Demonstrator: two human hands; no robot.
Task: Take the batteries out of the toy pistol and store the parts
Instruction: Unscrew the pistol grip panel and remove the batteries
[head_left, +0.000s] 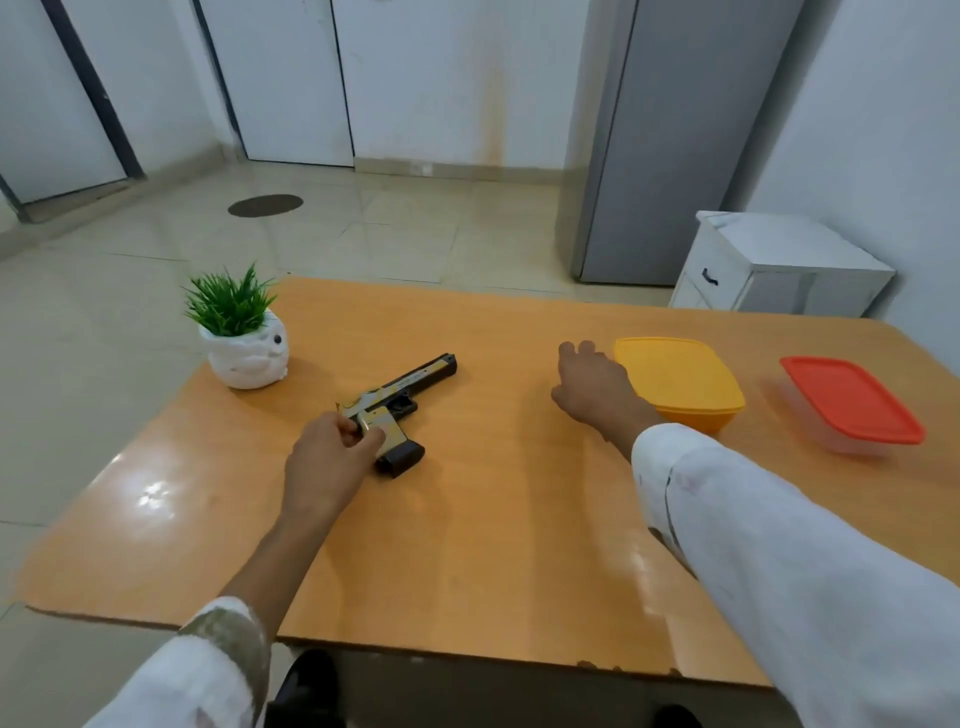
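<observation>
A toy pistol lies flat on its side on the orange-brown table, a little left of the middle, with its black and gold barrel pointing away and to the right and its black magazine base toward the near edge. The left hand comes in from below and rests at the pistol's grip; its fingers are curled and pinch the gold grip just under the slide, while the pistol's weight sits on the table. The right hand hangs over the table well to the right of the pistol, palm down, with its fingers loosely spread and holding nothing. It is just beside the left edge of a yellow container with its yellow lid on; whether it touches the container cannot be told. Further right, apart from the yellow one, stands a clear container with a red lid. Both arms wear white sleeves. At the far left corner of the table stands a small green plant in a white pot, near the pistol's muzzle side but apart from it. Beyond the table are a tiled floor, a white cabinet and a tall grey cabinet
</observation>
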